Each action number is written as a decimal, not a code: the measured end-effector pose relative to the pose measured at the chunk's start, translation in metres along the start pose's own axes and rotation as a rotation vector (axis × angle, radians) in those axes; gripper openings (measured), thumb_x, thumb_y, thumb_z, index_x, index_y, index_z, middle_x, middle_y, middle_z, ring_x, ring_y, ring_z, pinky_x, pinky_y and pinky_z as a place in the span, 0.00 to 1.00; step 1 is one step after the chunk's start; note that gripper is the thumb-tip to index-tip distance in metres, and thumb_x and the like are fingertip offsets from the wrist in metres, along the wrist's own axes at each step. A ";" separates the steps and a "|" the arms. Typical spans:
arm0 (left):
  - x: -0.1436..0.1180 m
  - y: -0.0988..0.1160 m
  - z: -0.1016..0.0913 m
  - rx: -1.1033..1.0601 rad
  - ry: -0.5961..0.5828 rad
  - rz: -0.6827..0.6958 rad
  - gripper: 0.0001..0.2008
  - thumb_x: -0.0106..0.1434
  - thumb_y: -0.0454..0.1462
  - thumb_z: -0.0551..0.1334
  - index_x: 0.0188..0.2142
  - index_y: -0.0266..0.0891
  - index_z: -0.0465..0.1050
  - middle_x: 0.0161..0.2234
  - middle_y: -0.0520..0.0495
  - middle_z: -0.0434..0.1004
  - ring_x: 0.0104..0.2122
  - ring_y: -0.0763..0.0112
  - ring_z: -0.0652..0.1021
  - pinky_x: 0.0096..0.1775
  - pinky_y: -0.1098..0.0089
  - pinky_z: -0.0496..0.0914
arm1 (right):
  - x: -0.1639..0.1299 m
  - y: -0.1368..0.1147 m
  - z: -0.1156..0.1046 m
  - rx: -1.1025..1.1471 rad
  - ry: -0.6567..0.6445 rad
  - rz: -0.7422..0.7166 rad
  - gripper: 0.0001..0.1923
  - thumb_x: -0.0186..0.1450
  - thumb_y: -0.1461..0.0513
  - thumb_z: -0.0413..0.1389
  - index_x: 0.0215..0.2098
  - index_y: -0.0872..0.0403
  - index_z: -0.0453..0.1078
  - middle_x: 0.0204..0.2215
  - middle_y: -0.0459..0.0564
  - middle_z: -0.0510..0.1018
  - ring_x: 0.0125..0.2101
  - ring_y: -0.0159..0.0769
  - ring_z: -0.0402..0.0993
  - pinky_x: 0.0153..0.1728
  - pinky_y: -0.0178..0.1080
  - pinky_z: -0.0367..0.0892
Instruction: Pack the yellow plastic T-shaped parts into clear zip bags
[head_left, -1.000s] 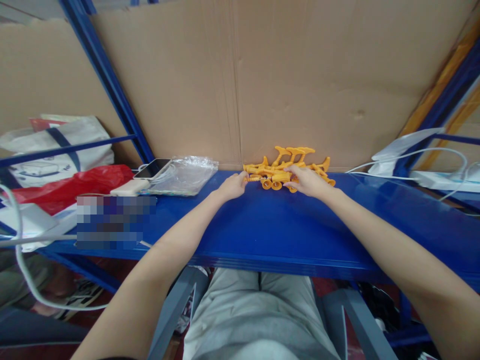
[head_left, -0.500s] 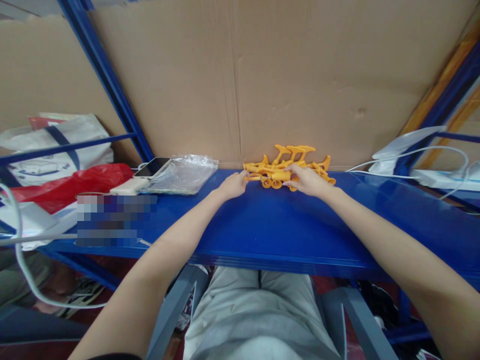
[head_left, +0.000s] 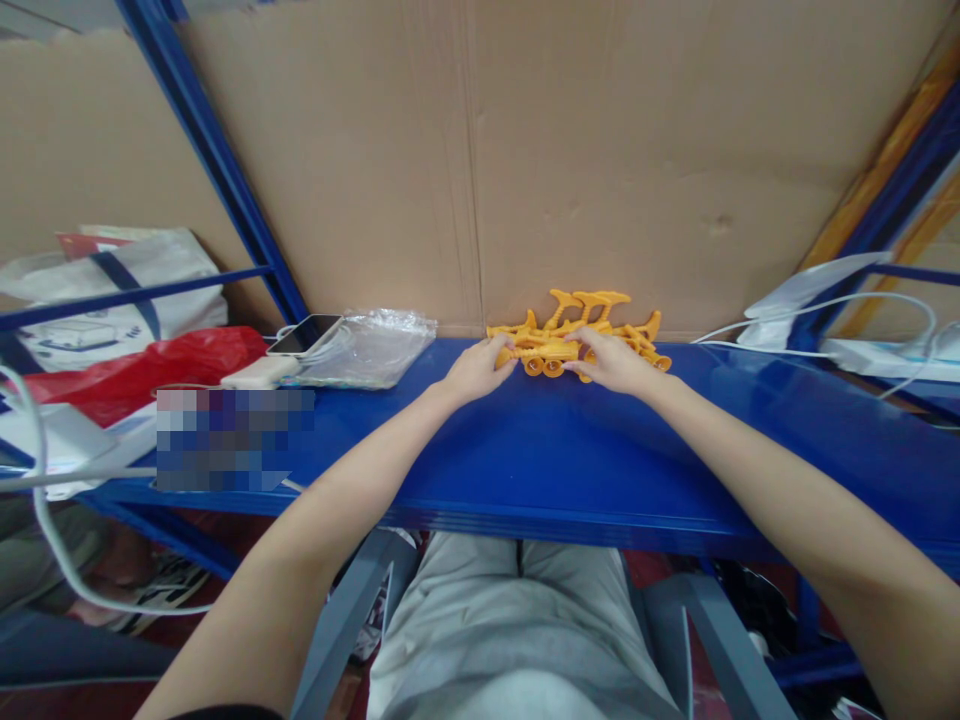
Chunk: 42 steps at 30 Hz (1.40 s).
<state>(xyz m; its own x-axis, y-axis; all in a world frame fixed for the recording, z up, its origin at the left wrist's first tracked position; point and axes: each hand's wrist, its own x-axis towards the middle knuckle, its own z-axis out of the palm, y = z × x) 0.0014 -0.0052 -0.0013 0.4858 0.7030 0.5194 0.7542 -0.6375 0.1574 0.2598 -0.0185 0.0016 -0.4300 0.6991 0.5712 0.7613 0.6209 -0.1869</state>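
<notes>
Between my hands lies a yellow-orange plastic piece (head_left: 551, 351), with a narrow ridged shaft toward the left and a thicker cylinder toward the right. My left hand (head_left: 480, 371) pinches its left end, fingers closed. Curled around the right end is my right hand (head_left: 613, 362), its thumb below and fingers above. A pile of similar yellow-orange pieces (head_left: 592, 302) sits just behind and beneath, with T-shaped handles sticking up and round cup ends (head_left: 553, 368) facing me. Their exact kind cannot be made out, and my fingers hide both ends of the held piece.
The blue tabletop (head_left: 510, 450) meets a cardboard wall (head_left: 600, 150) at the back. On the left are a clear plastic bag (head_left: 375, 345), a phone (head_left: 306, 336), a white power bank (head_left: 259, 372) and a red bag (head_left: 165, 370). White cables (head_left: 847, 298) run along the right.
My left hand has moved slightly right, closer to my right hand, along the piece. The ridged shaft shows less beside it now. My right hand and the pile have hardly moved.
</notes>
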 end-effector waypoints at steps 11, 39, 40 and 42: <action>0.001 0.001 -0.003 0.044 0.051 -0.023 0.11 0.62 0.37 0.62 0.45 0.39 0.70 0.40 0.44 0.81 0.41 0.60 0.81 0.41 0.66 0.73 | 0.001 -0.001 0.002 0.392 -0.030 0.108 0.18 0.64 0.48 0.56 0.44 0.52 0.68 0.29 0.48 0.78 0.27 0.36 0.74 0.29 0.38 0.69; 0.000 -0.002 0.003 0.026 0.101 -0.056 0.12 0.64 0.42 0.63 0.43 0.39 0.69 0.41 0.42 0.80 0.41 0.59 0.80 0.42 0.64 0.72 | 0.005 -0.022 -0.001 0.644 -0.173 0.475 0.27 0.68 0.41 0.45 0.30 0.54 0.68 0.29 0.56 0.82 0.17 0.31 0.71 0.23 0.37 0.68; 0.000 -0.002 0.003 0.023 0.098 -0.061 0.12 0.64 0.42 0.63 0.44 0.39 0.69 0.41 0.42 0.80 0.41 0.59 0.80 0.42 0.64 0.72 | 0.005 -0.022 -0.001 0.650 -0.175 0.494 0.26 0.69 0.42 0.45 0.31 0.54 0.68 0.30 0.56 0.83 0.17 0.31 0.72 0.23 0.38 0.68; 0.000 -0.001 0.002 0.023 0.090 -0.072 0.12 0.64 0.42 0.63 0.44 0.39 0.69 0.41 0.42 0.80 0.41 0.59 0.80 0.42 0.63 0.72 | 0.005 -0.022 -0.002 0.674 -0.192 0.510 0.23 0.71 0.45 0.46 0.35 0.54 0.69 0.32 0.56 0.83 0.18 0.32 0.73 0.24 0.38 0.70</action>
<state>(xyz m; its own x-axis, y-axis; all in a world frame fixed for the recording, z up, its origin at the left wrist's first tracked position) 0.0016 -0.0043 -0.0029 0.3888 0.7152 0.5808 0.7962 -0.5780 0.1787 0.2425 -0.0297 0.0103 -0.2351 0.9594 0.1555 0.4592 0.2507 -0.8522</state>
